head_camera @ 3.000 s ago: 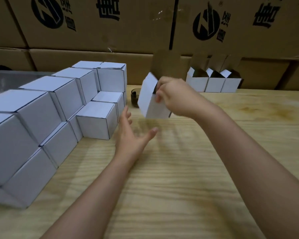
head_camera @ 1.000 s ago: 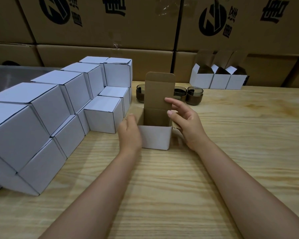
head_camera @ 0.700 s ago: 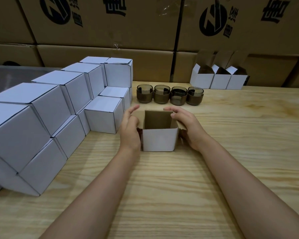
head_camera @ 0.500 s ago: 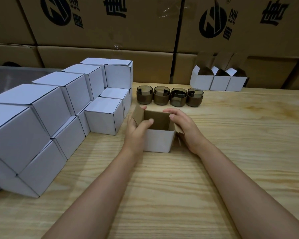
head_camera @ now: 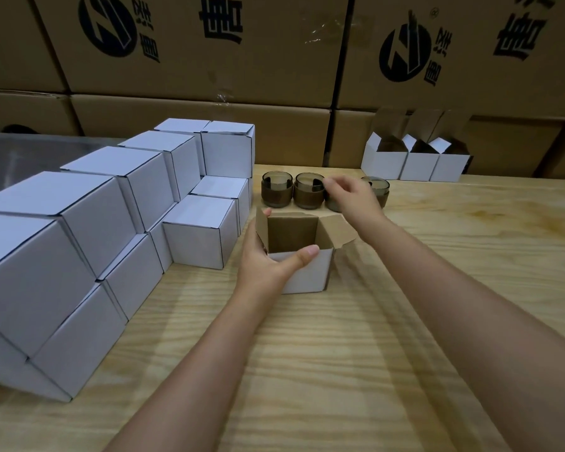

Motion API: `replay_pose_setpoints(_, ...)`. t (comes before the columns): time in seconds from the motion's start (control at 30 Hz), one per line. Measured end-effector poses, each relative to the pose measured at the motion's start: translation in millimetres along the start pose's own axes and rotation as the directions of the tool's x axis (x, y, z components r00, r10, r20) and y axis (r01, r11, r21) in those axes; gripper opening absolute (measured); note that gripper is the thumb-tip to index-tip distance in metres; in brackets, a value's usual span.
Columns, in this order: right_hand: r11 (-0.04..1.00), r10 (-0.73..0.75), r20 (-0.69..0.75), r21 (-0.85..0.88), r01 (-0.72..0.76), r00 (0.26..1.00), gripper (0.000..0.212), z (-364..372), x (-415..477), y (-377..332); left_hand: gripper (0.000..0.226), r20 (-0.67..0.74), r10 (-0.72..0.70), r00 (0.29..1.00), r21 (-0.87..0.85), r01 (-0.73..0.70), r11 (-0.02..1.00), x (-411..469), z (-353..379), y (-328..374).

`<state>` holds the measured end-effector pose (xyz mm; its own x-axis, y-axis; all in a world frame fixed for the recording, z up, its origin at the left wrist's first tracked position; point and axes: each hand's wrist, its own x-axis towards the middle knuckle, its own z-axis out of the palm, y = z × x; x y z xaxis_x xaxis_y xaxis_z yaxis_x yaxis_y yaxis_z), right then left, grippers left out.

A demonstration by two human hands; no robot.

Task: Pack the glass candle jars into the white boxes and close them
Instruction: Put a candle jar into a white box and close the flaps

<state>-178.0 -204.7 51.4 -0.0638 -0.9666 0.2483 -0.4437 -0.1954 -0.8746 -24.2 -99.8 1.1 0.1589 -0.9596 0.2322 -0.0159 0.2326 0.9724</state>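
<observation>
Your left hand grips the open white box, mid-surface; hold it steady. Your right hand covers the third candle jar just beyond; whether that grip is closed, I cannot tell. Lower the jar in upright.

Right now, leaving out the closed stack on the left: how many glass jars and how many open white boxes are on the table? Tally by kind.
Glass candle jars: 4, one partly behind the right hand
Open white boxes: 4, one gripped by the left hand, three at the back right
Total: 8
</observation>
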Motion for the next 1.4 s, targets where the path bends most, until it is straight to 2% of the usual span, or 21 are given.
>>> replay_pose_setpoints(0.07, 0.940, -0.092, 0.146, -0.313, 0.134, 0.985, 0.032, 13, 28, -5, 0.080, -0.021, 0.000, 1.000, -0.011, -0.001, 1.000, 1, -1, 0)
replay_pose_setpoints(0.13, 0.790, -0.090, 0.318, -0.554, 0.262, 0.944, 0.041, 28, 46, -13, 0.077, -0.028, -0.007, 1.000, -0.011, 0.007, 1.000, 1, -1, 0)
replay_pose_setpoints(0.27, 0.704, -0.047, 0.421, -0.630, 0.329, 0.906, 0.049, 50, 67, -24, 0.084, -0.041, -0.003, 0.999, -0.021, 0.002, 1.000, 2, -2, -2)
replay_pose_setpoints(0.33, 0.603, 0.001, 0.461, -0.708, 0.367, 0.887, 0.049, 58, 71, -25, 0.080, -0.038, 0.009, 0.999, -0.036, -0.010, 0.999, 3, -3, -2)
replay_pose_setpoints(0.4, 0.550, 0.037, 0.470, -0.746, 0.375, 0.882, 0.045, 62, 71, -25, 0.083, -0.037, 0.014, 0.999, -0.038, -0.015, 0.999, 3, -3, -3)
replay_pose_setpoints(0.5, 0.577, 0.011, 0.448, -0.733, 0.361, 0.894, 0.039, 65, 68, -23, 0.090, -0.039, -0.001, 0.999, -0.034, 0.000, 0.999, 2, -2, -1)
replay_pose_setpoints(0.7, 0.683, -0.072, 0.432, -0.635, 0.360, 0.899, 0.024, 56, 63, -25, 0.074, -0.011, 0.002, 1.000, -0.045, -0.002, 0.999, 3, -2, -2)
replay_pose_setpoints(0.87, 0.899, -0.112, 0.274, -0.382, 0.215, 0.955, 0.020, 22, 48, -50, 0.100, 0.013, -0.013, 1.000, -0.058, 0.014, 0.998, 1, -2, 1)
replay_pose_setpoints(0.9, 0.922, -0.111, 0.256, -0.334, 0.196, 0.960, 0.018, 11, 43, -57, 0.098, 0.015, -0.013, 1.000, -0.056, 0.014, 0.998, 1, -2, 1)
replay_pose_setpoints(1.0, 0.940, -0.139, 0.259, -0.268, 0.210, 0.956, 0.017, -23, 21, -74, 0.086, 0.028, -0.014, 1.000, -0.043, 0.015, 0.999, 1, -2, 1)
replay_pose_setpoints(1.13, 0.959, -0.136, 0.336, -0.190, 0.209, 0.932, 0.018, -54, -23, -85, 0.099, 0.053, -0.036, 0.998, 0.022, 0.035, 0.999, 0, -1, 2)
replay_pose_setpoints(1.27, 0.970, -0.105, 0.405, -0.160, 0.183, 0.908, 0.020, -57, -64, -77, 0.097, 0.044, 0.005, 0.999, 0.065, -0.007, 0.998, 0, 0, 2)
replay_pose_setpoints(1.4, 0.984, -0.102, 0.382, -0.097, 0.150, 0.918, 0.026, -48, -81, -61, 0.100, 0.102, 0.022, 0.995, 0.091, -0.032, 0.995, -1, -1, -1)
